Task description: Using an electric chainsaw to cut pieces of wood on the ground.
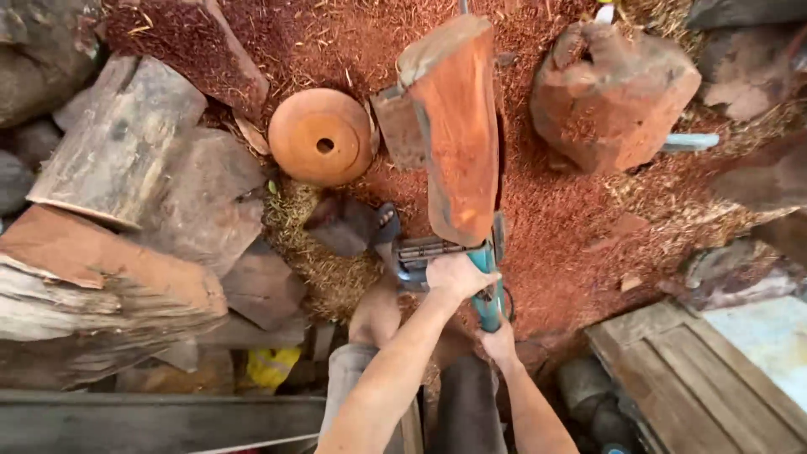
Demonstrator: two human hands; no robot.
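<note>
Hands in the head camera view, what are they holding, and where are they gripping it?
Both grip a teal power saw: left hand over its top front handle, right hand on the rear handle.

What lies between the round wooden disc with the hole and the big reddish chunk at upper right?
In the head view, an upright red slab stands between the disc and the chunk, amid red sawdust.

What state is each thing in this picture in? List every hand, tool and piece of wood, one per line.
Left hand: closed on the power saw's front handle.
Right hand: closed on its rear handle.
Power saw: held against the red wood block.
Red wood block: upright, cut face showing.
Round wooden disc: lying on sawdust, hole in the middle.
Wood chunk: resting on sawdust, apart.
</note>
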